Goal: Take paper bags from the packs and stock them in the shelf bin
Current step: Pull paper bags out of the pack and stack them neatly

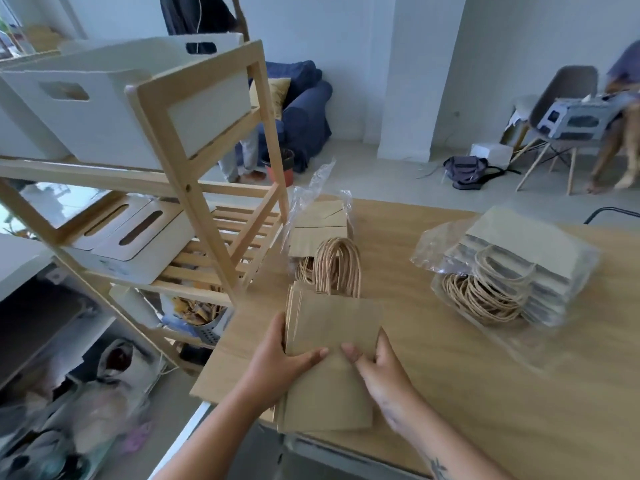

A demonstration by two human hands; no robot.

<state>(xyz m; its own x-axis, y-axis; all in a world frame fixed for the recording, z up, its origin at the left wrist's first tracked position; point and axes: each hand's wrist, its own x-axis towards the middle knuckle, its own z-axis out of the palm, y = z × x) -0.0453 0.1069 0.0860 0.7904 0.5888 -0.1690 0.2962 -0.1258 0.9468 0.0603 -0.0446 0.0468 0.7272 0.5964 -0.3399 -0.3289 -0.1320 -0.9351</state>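
your left hand (277,362) and right hand (377,368) have fingers gripping the stack of paper bags (332,341); next, lift it to the shelf bin (104,109).

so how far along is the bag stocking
Early on. One pack is torn open, and both hands, left hand and right hand, hold a stack of bags pulled from it. The second pack looks untouched. Whether the white bin holds any can't be seen.

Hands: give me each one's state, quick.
Left hand: gripping the stack of paper bags at its left edge.
Right hand: gripping the same stack's right edge.
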